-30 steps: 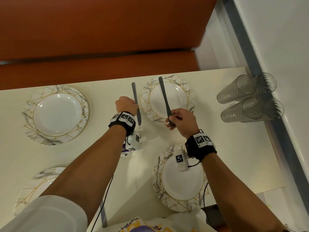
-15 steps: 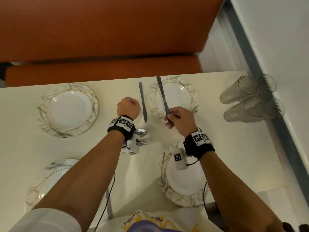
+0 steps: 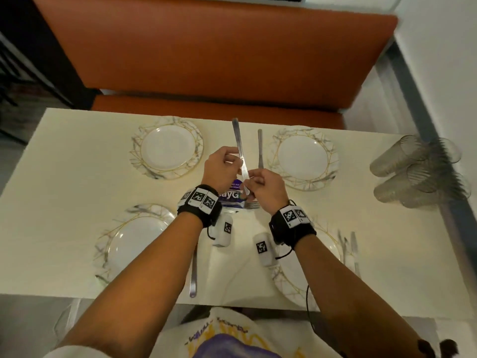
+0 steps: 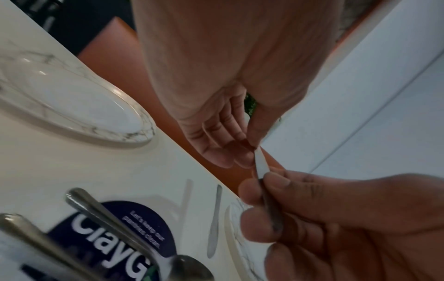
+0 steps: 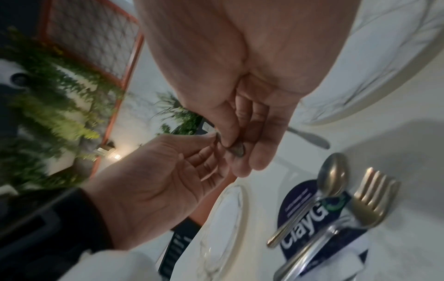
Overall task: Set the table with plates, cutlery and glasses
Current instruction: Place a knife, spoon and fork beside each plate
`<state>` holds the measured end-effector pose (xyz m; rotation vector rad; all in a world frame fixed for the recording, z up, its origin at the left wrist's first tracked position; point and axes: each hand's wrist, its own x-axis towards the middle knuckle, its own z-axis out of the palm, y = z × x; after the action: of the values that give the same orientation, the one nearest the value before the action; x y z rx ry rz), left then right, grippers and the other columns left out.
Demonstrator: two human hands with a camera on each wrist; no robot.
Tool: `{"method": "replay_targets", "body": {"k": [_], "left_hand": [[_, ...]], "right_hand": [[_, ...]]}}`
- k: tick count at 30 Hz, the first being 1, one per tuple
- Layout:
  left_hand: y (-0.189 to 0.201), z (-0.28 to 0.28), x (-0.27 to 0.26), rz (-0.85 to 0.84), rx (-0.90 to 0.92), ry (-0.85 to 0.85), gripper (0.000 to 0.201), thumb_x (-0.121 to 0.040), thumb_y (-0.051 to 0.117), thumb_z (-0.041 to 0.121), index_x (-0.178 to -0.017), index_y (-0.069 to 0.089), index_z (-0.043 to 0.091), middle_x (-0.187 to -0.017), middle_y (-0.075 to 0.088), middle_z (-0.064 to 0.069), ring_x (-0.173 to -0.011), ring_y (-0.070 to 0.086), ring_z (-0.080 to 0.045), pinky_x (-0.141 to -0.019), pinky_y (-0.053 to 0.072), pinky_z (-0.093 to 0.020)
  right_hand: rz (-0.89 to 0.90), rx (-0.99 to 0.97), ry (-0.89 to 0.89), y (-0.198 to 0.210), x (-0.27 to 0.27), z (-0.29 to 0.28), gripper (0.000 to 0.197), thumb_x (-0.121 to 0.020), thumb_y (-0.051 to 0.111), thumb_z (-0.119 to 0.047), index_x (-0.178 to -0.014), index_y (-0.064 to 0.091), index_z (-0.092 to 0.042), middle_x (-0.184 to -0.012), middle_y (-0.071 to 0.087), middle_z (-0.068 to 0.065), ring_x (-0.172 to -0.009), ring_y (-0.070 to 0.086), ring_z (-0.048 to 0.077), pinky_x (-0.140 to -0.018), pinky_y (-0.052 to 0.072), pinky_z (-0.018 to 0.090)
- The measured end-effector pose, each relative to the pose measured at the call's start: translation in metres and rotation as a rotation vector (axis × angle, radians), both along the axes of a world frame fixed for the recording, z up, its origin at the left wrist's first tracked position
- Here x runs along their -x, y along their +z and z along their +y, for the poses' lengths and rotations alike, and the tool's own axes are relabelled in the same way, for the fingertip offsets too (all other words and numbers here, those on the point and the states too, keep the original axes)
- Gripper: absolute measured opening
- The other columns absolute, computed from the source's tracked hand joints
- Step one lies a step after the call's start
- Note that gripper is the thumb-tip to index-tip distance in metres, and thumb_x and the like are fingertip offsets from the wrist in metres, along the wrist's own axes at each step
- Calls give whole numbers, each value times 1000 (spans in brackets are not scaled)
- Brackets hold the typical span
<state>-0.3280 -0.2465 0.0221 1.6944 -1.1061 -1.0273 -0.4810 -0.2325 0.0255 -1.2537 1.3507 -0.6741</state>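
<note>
Both hands meet above the middle of the table on one knife (image 3: 238, 143), which points away from me. My right hand (image 3: 251, 182) grips its handle end; in the left wrist view the right hand's fingers (image 4: 269, 214) curl round the knife (image 4: 260, 163). My left hand (image 3: 236, 164) pinches the knife higher up between thumb and fingers (image 4: 250, 152). A second knife (image 3: 260, 148) lies flat just left of the far right plate (image 3: 303, 158). The far left plate (image 3: 167, 148) and the near left plate (image 3: 134, 241) are bare. My right arm hides much of the near right plate (image 3: 331, 248).
A spoon (image 5: 332, 175) and a fork (image 5: 370, 195) lie on a blue sticker (image 3: 232, 197) under my hands. A fork and knife (image 3: 348, 246) sit right of the near right plate. Several clear glasses (image 3: 418, 171) lie stacked on their sides at the right edge. An orange bench (image 3: 206, 60) runs behind the table.
The left hand left one knife beside the far right plate. The right hand carried its knife leftward off that plate. The left hand now also holds it.
</note>
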Motion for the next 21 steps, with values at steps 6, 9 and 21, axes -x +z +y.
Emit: {"method": "replay_targets", "body": {"k": [6, 9, 21], "left_hand": [[13, 43, -49, 11, -23, 127, 25, -94, 65, 6, -118, 65, 11, -92, 74, -13, -70, 73, -19, -63, 61, -36], [16, 58, -73, 30, -33, 168, 23, -95, 65, 6, -117, 65, 11, -92, 74, -14, -71, 73, -19, -62, 61, -33], [-18, 38, -262, -51, -239, 266, 19, -97, 64, 8, -115, 69, 11, -99, 77, -11, -70, 73, -23, -64, 64, -35]], "right_hand": [[40, 56, 159, 7, -40, 23, 15, -91, 69, -11, -106, 70, -10, -84, 76, 6, -64, 73, 16, -52, 54, 21], [84, 83, 237, 7, -59, 31, 13, -92, 64, -12, -102, 72, -13, -75, 76, 3, -58, 72, 11, -52, 51, 17], [105, 14, 161, -10, -175, 23, 25, -93, 51, -1, -100, 72, -10, -82, 77, 8, -62, 70, 20, -49, 45, 13]]}}
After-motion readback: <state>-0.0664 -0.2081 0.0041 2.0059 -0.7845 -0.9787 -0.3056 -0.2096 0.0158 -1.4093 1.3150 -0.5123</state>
